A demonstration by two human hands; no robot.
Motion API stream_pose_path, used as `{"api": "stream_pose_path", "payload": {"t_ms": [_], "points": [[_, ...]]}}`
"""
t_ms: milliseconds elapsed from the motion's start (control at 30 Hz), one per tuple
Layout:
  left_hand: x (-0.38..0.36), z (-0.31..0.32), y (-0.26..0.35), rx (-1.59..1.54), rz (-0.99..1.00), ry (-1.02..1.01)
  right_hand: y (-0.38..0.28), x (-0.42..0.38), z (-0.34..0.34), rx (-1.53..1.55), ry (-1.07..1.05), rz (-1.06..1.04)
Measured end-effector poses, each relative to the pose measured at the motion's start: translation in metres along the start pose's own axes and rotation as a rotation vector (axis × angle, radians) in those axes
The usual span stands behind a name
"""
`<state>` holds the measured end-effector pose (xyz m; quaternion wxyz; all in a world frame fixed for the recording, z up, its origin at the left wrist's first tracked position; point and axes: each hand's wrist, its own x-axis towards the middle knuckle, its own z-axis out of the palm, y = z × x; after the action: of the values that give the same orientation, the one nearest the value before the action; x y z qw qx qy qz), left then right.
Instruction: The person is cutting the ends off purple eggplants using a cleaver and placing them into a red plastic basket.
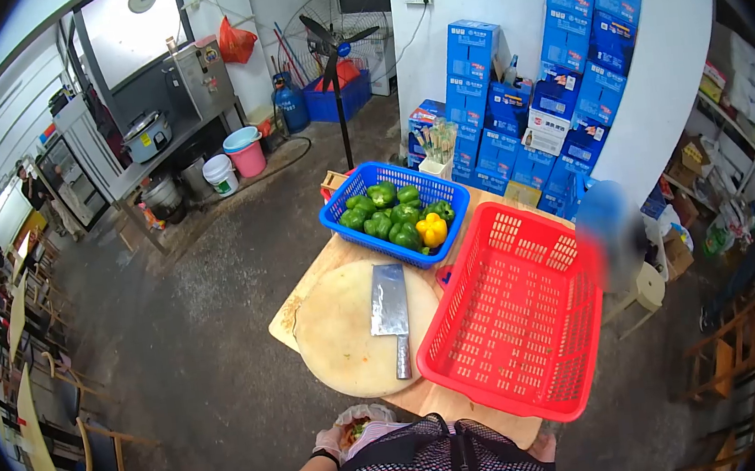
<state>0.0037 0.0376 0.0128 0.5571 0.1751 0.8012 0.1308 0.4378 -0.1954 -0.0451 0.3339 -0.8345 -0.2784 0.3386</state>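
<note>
Low at my waist, my left hand (333, 441), in a clear plastic glove, is closed around a handful of green and reddish scraps (354, 433). Only a small part of my right hand (544, 446) shows beside my apron, below the table's near edge; its fingers are hidden. In front of me a cleaver (389, 300) lies flat on a round cutting board (339, 322), its handle toward me. A red plastic basket (437, 364) with nothing in it stands to the right. Behind the board, a blue basket (351, 231) holds green bell peppers (378, 226) and a yellow bell pepper (432, 230).
The wooden table (287, 317) carries the board and baskets. A black fan (340, 101) stands behind it. Blue cartons (473, 69) are stacked by the wall. A stool (645, 288) stands at right, wooden chairs (110, 447) at left. Buckets (220, 174) sit near the bench.
</note>
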Motion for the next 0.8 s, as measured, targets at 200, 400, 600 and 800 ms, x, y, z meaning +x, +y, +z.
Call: {"api": "stream_pose_path", "payload": {"t_ms": [200, 400, 600, 800], "points": [[0.049, 0.011, -0.017, 0.133, 0.025, 0.016, 0.027, 0.015, -0.003, -0.832, -0.227, 0.285], [0.080, 0.004, -0.042, 0.533, 0.459, -0.123, 0.107, 0.059, 0.026, -0.989, -0.382, 0.051], [0.011, 0.008, -0.014, -0.029, -0.022, -0.061, 0.175, 0.082, 0.044, -1.072, -0.504, -0.089], [0.086, 0.009, -0.062, 0.474, 0.288, 0.014, 0.207, 0.089, 0.043, -1.119, -0.506, -0.243]]}}
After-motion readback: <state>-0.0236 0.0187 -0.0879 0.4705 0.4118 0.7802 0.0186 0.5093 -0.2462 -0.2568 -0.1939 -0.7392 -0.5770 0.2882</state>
